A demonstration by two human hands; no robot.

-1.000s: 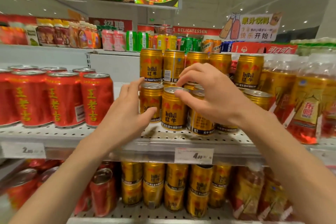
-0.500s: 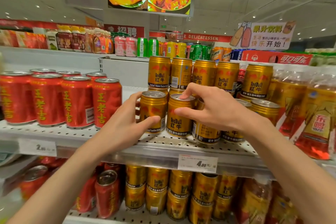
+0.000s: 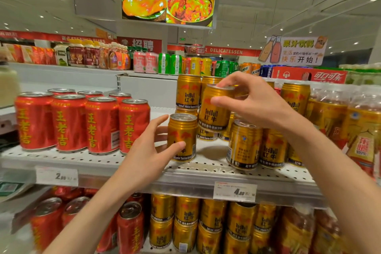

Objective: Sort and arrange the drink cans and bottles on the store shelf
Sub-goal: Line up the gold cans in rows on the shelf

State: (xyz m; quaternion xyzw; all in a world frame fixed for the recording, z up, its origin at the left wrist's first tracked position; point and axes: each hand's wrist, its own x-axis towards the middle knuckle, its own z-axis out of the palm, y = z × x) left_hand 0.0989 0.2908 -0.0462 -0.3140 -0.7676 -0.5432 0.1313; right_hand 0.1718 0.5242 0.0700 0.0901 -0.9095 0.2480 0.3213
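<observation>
Gold Red Bull cans stand on the white perforated shelf (image 3: 103,163), some stacked two high at the back. My right hand (image 3: 251,101) grips one gold can (image 3: 214,109) by its top and side and holds it lifted above the shelf, slightly tilted. My left hand (image 3: 148,150) holds a second gold can (image 3: 182,136) that stands upright near the shelf's front, thumb on its front and fingers behind its left side. Two more gold cans (image 3: 245,146) stand to the right at the front.
Red cans (image 3: 86,123) fill the shelf's left part in rows. Bottled tea (image 3: 360,130) stands at the right. Price tags (image 3: 235,190) hang on the shelf edge. The shelf below holds stacked gold cans (image 3: 185,222) and red cans (image 3: 129,227).
My right hand has lifted its gold can off the shelf, leaving a gap beside the left-hand can. My left hand stays on its can. The view has shifted downward in the frame.
</observation>
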